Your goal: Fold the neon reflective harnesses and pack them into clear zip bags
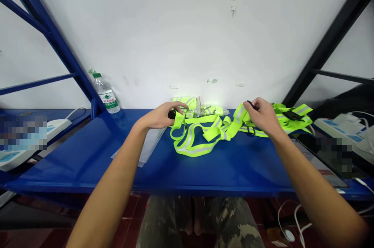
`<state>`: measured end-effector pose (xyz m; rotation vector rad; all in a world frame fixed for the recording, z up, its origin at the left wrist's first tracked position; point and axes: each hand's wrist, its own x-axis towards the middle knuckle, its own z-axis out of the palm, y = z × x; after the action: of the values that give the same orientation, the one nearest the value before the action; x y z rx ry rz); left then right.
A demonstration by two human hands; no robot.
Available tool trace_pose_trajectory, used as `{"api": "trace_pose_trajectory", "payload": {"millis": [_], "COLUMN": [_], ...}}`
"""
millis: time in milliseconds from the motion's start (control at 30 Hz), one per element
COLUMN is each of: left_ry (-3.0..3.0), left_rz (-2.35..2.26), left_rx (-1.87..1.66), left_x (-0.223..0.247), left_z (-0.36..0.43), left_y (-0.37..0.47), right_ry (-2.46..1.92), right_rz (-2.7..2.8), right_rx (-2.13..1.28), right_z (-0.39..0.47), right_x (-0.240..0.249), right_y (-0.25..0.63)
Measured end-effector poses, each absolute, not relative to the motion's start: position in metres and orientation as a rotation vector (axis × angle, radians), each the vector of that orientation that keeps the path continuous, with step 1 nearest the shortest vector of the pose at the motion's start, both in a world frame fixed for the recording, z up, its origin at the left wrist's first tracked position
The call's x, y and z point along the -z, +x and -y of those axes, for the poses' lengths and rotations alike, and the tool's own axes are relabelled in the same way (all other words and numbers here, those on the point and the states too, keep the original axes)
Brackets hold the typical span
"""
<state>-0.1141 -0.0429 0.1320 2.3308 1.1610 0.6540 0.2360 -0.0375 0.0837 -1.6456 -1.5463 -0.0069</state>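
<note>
A yellow-green reflective strap [198,148] with a silver stripe lies in loose loops on the blue table. My left hand [160,115] is closed on a black buckle [172,114] at the strap's left end. My right hand [261,113] pinches another black buckle piece [253,105], from which the strap hangs down to the left. Beyond the right hand is a heap of more reflective straps [298,117] with black fittings. Behind the loops, against the wall, lie clear bags of folded straps [189,104].
A water bottle [106,94] leans at the back left. Clear plastic bags [150,145] lie under my left forearm. A dark flat device [321,158] and power strips [341,131] are at the right; another power strip [55,129] is at the left. Slanted metal posts [61,41] flank the table [222,174].
</note>
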Motion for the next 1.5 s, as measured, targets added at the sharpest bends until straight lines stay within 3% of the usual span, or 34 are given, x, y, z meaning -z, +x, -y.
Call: {"api": "trace_pose_trajectory", "payload": {"millis": [267, 500, 667, 833, 967, 1200, 1300, 1500], "left_ry": [2.733, 2.283, 2.099, 2.242, 2.210, 1.943, 1.850, 1.973], "left_rz": [-1.329, -1.109, -1.035, -1.402, -1.877, -1.617, -1.517, -1.516], "left_rx": [-0.954, -1.168, -1.059, -1.198, -1.174, -1.260, -1.143, -1.169], "left_x": [-0.113, -0.104, -0.104, -0.089, -0.070, -0.060, -0.059, -0.056], "left_z": [0.046, 0.046, 0.035, 0.034, 0.042, 0.031, 0.025, 0.037], "left_y": [-0.084, -0.071, -0.070, -0.057, -0.042, -0.044, -0.045, -0.038], "right_ry": [-1.290, -1.226, -1.176, -1.219, -1.183, -1.249, -1.332, -1.328], "right_rz": [1.613, 1.942, 1.990, 2.208, 2.268, 2.289, 2.360, 2.208], "right_rx": [-0.391, -0.556, -0.706, -0.860, -0.747, -0.412, -0.267, -0.501], "right_z": [0.034, 0.048, 0.053, 0.053, 0.060, 0.092, 0.098, 0.084], "right_x": [-0.070, -0.063, -0.062, -0.053, -0.057, -0.057, -0.044, -0.035], "right_y": [0.219, 0.196, 0.195, 0.210, 0.215, 0.223, 0.227, 0.235]}}
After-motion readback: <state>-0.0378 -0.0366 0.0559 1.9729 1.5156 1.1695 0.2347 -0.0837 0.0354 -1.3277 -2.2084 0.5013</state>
